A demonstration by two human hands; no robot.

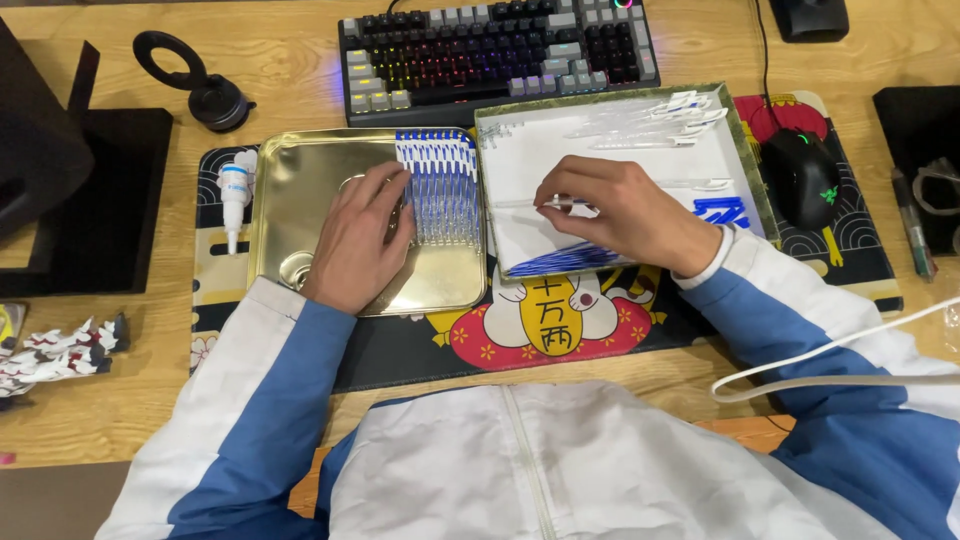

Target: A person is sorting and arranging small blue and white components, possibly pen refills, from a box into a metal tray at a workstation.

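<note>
On the desk point(300, 60), the left hand point(357, 240) lies flat in a gold tray point(290, 180), fingers loosely spread on a row of blue-and-white pens point(437, 185) whose long axes run away from the person. In the white-lined box point(620, 95) beside it, holding clear pen barrels point(650, 120) and blue caps point(720, 210), the right hand point(625, 212) has its fingers pinching 1 thin pen point(525, 203) lying crosswise, tip pointing left.

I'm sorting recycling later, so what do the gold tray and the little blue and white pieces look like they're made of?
The gold tray looks like thin metal: glossy, mirror-like, with pressed rims. The blue and white pieces under the left hand look like moulded plastic, partly clear; too small to be sure.
</note>
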